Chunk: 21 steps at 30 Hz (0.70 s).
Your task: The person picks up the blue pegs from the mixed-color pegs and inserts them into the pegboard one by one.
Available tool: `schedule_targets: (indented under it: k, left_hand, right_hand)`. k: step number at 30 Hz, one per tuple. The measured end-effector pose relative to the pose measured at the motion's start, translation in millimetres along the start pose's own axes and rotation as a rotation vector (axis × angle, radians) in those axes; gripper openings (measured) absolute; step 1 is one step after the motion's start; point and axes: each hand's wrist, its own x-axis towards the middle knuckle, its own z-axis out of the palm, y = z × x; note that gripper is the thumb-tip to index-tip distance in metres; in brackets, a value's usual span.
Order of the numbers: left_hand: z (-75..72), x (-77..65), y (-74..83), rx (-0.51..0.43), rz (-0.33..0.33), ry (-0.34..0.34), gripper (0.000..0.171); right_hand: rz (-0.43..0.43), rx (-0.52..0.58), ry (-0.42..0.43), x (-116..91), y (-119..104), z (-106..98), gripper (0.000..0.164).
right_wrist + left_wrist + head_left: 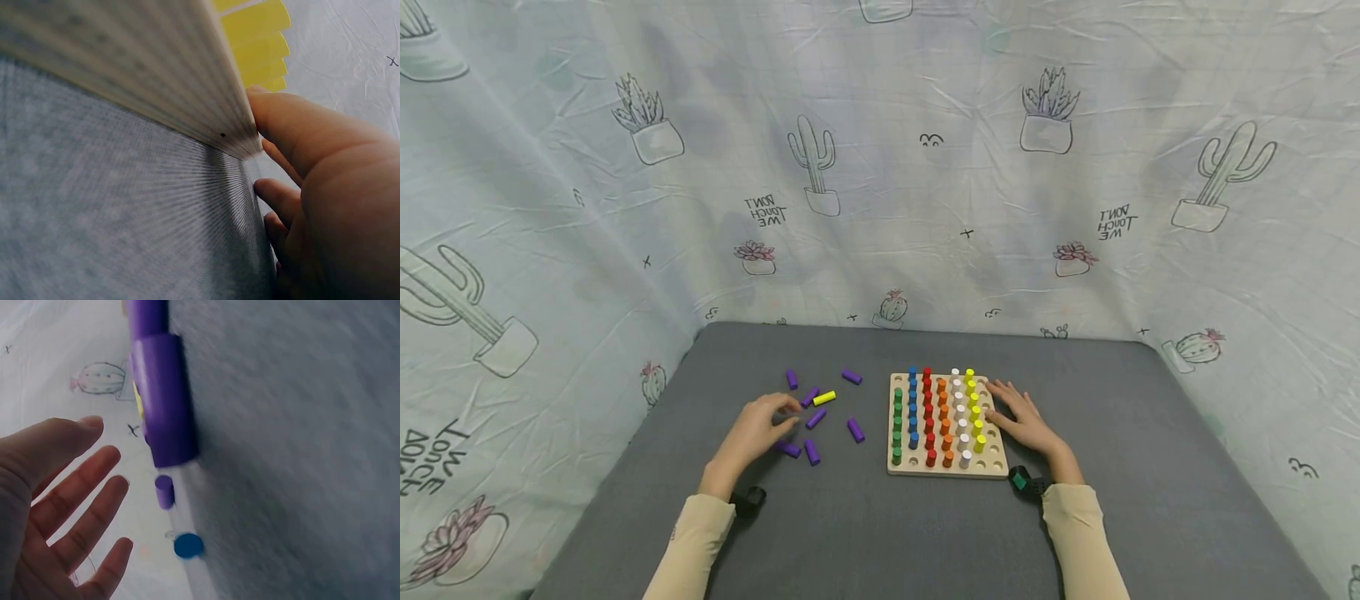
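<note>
My left hand (756, 432) hovers over the loose pegs left of the board, its fingers spread and loosely bent with nothing between them. Close to its fingertips lie a purple peg (816, 418) and a yellow peg (824, 398). The left wrist view shows a purple peg (165, 400) large, apart from the thumb (56, 442). At the right side of the wooden pegboard (902, 470), my right hand (1028, 423) rests against the edge. Its thumb (294, 122) touches the rim beside the yellow pegs (259, 47).
Upright pegs stand in columns of green (897, 425), blue, red, orange, white and yellow; holes show at the board's right side. Several other purple pegs (856, 430) lie scattered on the grey table (880, 533). A printed curtain (880, 183) hangs behind and at both sides.
</note>
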Motion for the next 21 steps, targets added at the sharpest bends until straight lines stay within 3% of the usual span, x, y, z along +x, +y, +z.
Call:
schedule_targets:
  k: [14, 21]
  left_hand:
    - [-14.9, -12.9, -27.5, 0.121, -0.092, 0.091, 0.02]
    - [-19.4, -15.7, -36.2, 0.107, -0.156, 0.088, 0.027]
  right_hand:
    - [-0.031, -0.007, 0.02, 0.2, 1.8, 1.1, 0.058]
    - [-0.019, -0.016, 0.013, -0.1, 1.1, 1.3, 0.058]
